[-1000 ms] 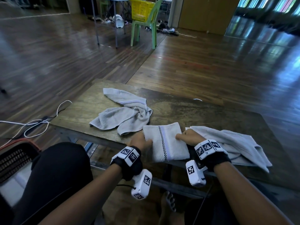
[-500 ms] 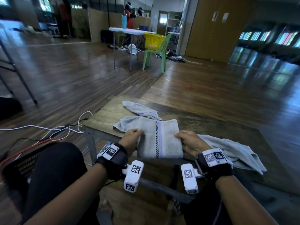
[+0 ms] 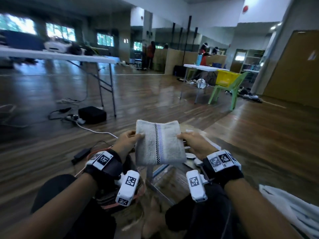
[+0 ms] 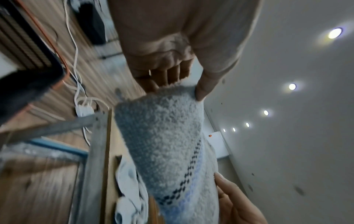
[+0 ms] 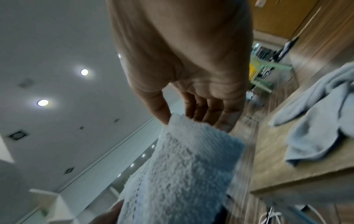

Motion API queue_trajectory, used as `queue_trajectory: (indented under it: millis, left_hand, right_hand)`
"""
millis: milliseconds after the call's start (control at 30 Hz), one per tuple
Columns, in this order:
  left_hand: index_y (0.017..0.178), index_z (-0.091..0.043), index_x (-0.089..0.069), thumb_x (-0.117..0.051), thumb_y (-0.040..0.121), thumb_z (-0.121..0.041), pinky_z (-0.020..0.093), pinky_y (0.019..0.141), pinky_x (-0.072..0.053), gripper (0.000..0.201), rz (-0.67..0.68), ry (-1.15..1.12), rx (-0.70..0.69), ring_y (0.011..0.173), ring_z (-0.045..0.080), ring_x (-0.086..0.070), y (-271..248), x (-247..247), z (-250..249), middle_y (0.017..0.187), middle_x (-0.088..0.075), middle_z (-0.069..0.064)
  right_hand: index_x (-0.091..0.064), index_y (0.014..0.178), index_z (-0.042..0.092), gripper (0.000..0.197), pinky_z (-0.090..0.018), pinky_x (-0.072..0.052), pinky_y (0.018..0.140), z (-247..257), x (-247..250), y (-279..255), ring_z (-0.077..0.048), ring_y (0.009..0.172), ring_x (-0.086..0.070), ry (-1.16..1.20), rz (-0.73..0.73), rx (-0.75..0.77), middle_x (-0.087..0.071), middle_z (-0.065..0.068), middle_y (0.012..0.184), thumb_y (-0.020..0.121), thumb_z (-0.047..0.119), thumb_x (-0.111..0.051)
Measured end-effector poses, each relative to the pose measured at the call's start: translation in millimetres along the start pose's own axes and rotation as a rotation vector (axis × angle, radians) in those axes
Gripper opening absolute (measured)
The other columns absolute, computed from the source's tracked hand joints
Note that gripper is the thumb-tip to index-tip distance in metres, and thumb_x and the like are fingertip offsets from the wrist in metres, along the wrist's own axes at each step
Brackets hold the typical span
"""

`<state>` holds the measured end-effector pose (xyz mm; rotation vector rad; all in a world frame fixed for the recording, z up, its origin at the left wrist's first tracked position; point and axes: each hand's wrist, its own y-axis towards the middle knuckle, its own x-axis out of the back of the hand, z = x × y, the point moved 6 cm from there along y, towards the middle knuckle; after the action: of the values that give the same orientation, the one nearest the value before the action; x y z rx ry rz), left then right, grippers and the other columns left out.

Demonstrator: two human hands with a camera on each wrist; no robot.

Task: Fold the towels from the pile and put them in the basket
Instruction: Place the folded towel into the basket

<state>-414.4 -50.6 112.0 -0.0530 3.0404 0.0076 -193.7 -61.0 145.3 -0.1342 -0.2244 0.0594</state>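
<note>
A folded white towel (image 3: 159, 144) with a checked stripe hangs in the air in front of me. My left hand (image 3: 136, 135) pinches its left edge, thumb on the near side (image 4: 178, 84). My right hand (image 3: 181, 136) pinches the right edge in the same way (image 5: 184, 119). A dark slatted basket (image 4: 25, 45) with an orange rim stands on the floor below my left wrist, mostly hidden in the head view. Unfolded towels (image 5: 316, 121) lie on the wooden table (image 5: 287, 181) to my right; another crumpled towel (image 4: 130, 189) shows at the table's edge.
A white folding table (image 3: 69, 56) stands to the left, with a black box (image 3: 92, 114) and cables (image 3: 93, 130) on the wooden floor beneath it. A green chair (image 3: 226, 94) with a yellow crate is at the back right. People stand far off.
Both hands have lifted the folded towel off the table and carried it up and to the left. My head has turned left, so the table has dropped out of the head view.
</note>
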Motion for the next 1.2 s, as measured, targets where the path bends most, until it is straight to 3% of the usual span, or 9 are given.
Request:
queue_trajectory:
  millis: [133,233,333,433,633,767,867,1033,1200]
  left_hand:
    - [0.103,-0.004,-0.063,-0.062,0.087,-0.011,0.023,0.06,-0.047,0.018,-0.132,0.004,0.019,0.075,0.019,-0.057,-3,61,11,0.09,-0.064,0.009]
    - [0.109,-0.004,-0.06,-0.059,0.088,-0.011,0.013,0.043,-0.044,0.022,-0.213,-0.001,0.078,0.065,0.013,-0.057,0,96,31,0.086,-0.063,0.005]
    - [0.108,-0.008,-0.058,-0.054,0.091,-0.008,0.011,0.039,-0.042,0.018,-0.283,-0.01,0.176,0.057,0.008,-0.058,7,123,72,0.081,-0.06,0.002]
    - [0.102,-0.01,-0.058,-0.051,0.092,-0.006,0.014,0.043,-0.045,0.014,-0.342,-0.009,0.328,0.051,0.005,-0.06,17,145,132,0.082,-0.061,0.006]
    - [0.076,-0.012,-0.063,-0.053,0.087,-0.003,0.025,0.06,-0.049,0.018,-0.436,0.003,0.618,0.07,0.026,-0.058,68,183,246,0.078,-0.062,0.011]
    - [0.07,-0.011,-0.066,-0.058,0.059,-0.021,0.05,0.087,-0.054,0.017,-0.459,0.134,0.678,0.091,0.036,-0.066,141,214,317,0.088,-0.07,0.019]
    - [0.077,-0.006,-0.069,-0.057,0.063,-0.021,0.039,0.082,-0.055,0.024,-0.484,0.243,0.712,0.088,0.032,-0.066,189,226,340,0.09,-0.069,0.018]
    - [0.095,-0.004,-0.067,-0.051,0.076,-0.017,0.036,0.085,-0.052,0.028,-0.594,0.341,0.722,0.093,0.033,-0.065,253,253,391,0.101,-0.069,0.018]
    - [0.101,-0.002,-0.064,-0.048,0.081,-0.011,0.024,0.072,-0.038,0.027,-0.632,0.418,0.726,0.084,0.03,-0.059,286,269,430,0.088,-0.061,0.012]
  right_hand:
    - [-0.059,0.084,0.011,0.012,-0.032,-0.043,0.066,3,-60,31,-0.019,0.071,-0.057,-0.049,0.146,-0.016,-0.061,-0.006,0.08,0.092,0.011,-0.05]
    - [-0.057,0.085,0.008,0.01,-0.028,-0.041,0.057,-7,-98,59,-0.018,0.068,-0.055,-0.074,0.222,-0.033,-0.058,-0.006,0.079,0.092,0.008,-0.05]
    - [-0.056,0.082,0.012,0.012,-0.023,-0.037,0.045,-39,-134,90,-0.015,0.062,-0.051,-0.097,0.276,-0.125,-0.054,-0.004,0.073,0.091,0.008,-0.048]
    - [-0.057,0.083,0.011,0.01,-0.022,-0.035,0.042,-89,-168,121,-0.015,0.059,-0.048,-0.176,0.315,-0.253,-0.052,-0.004,0.072,0.089,0.009,-0.049]
    - [-0.057,0.072,0.009,0.01,-0.033,-0.045,0.069,-198,-227,205,-0.025,0.075,-0.057,-0.343,0.362,-0.431,-0.06,-0.01,0.079,0.08,0.015,-0.055]
    - [-0.061,0.071,0.009,0.013,-0.044,-0.05,0.087,-252,-258,275,-0.034,0.096,-0.062,-0.442,0.371,-0.468,-0.065,-0.018,0.095,0.078,0.016,-0.053]
    - [-0.06,0.065,0.01,0.018,-0.048,-0.052,0.089,-282,-282,329,-0.037,0.096,-0.063,-0.491,0.364,-0.458,-0.066,-0.021,0.091,0.077,0.018,-0.05]
    - [-0.066,0.095,-0.004,0.027,-0.026,-0.037,0.072,-310,-324,413,-0.023,0.083,-0.054,-0.501,0.331,-0.402,-0.061,-0.015,0.09,0.086,0.015,-0.049]
    - [-0.058,0.063,0.005,0.025,-0.03,-0.037,0.066,-350,-353,458,-0.024,0.071,-0.053,-0.507,0.328,-0.385,-0.054,-0.011,0.067,0.084,0.016,-0.049]
